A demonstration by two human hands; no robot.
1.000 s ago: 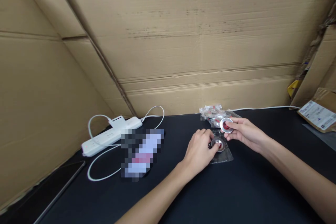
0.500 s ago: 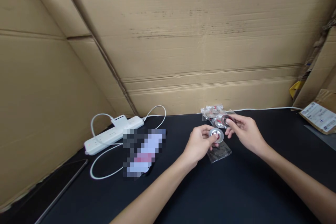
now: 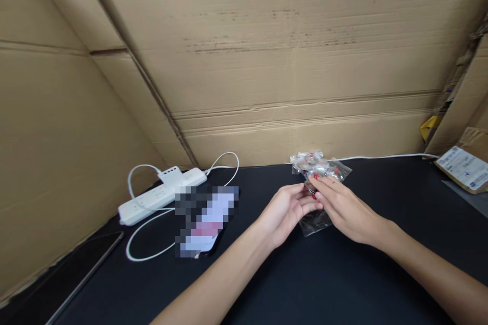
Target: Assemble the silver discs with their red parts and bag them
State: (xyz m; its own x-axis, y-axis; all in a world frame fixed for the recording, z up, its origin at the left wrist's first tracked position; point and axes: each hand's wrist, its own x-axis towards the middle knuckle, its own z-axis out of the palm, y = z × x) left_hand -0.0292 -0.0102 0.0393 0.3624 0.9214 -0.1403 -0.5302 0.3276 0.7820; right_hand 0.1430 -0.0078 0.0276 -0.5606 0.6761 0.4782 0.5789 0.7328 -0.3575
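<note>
My left hand (image 3: 284, 209) and my right hand (image 3: 340, 206) meet over the black table (image 3: 343, 284), fingers curled together around small round silver discs with red centres (image 3: 310, 188). Only a sliver of the discs shows between the fingertips. Under the hands lies an empty clear plastic bag (image 3: 314, 223). Just behind them sits a small pile of clear bags with more silver and red discs (image 3: 318, 165).
A white power strip (image 3: 162, 195) with white cables lies at the left, beside a blurred-out flat object (image 3: 206, 221). A dark tablet (image 3: 82, 264) lies at the near left. Cardboard walls (image 3: 267, 61) surround the table. A labelled parcel (image 3: 463, 165) sits far right.
Each hand held one disc apart a second ago. The left lifted its disc off the bag, and both hands have come together with the discs between the fingers.
</note>
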